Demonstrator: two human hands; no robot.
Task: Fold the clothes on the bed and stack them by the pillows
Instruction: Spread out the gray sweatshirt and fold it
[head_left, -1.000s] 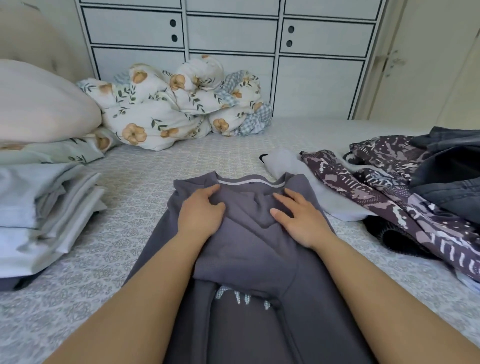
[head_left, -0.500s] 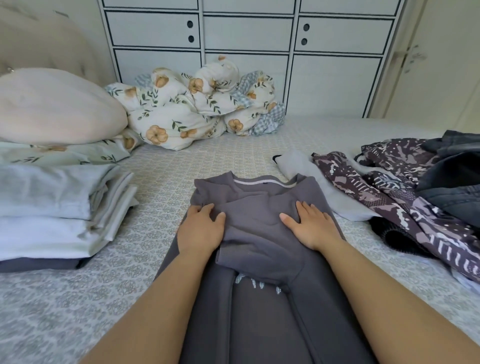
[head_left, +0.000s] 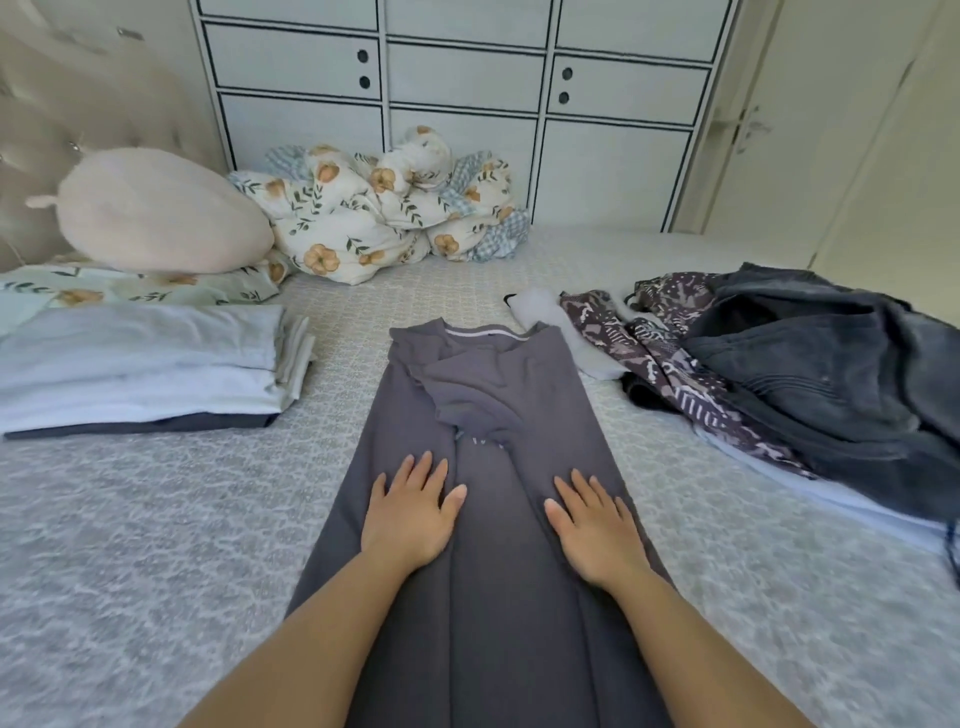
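Head view: grey shirt (head_left: 483, 415) lies flat mid-bed, long axis running straight away from the person, collar at the far end. Left hand (head_left: 410, 512) and right hand (head_left: 597, 525) both spread flat on it, equally near; folded stack (head_left: 140, 364) sits left.

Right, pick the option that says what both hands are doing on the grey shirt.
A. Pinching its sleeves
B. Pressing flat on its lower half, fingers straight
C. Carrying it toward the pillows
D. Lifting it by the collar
B: the left hand and right hand lie palm-down with straight fingers on the grey shirt, below its folded-in sleeves.
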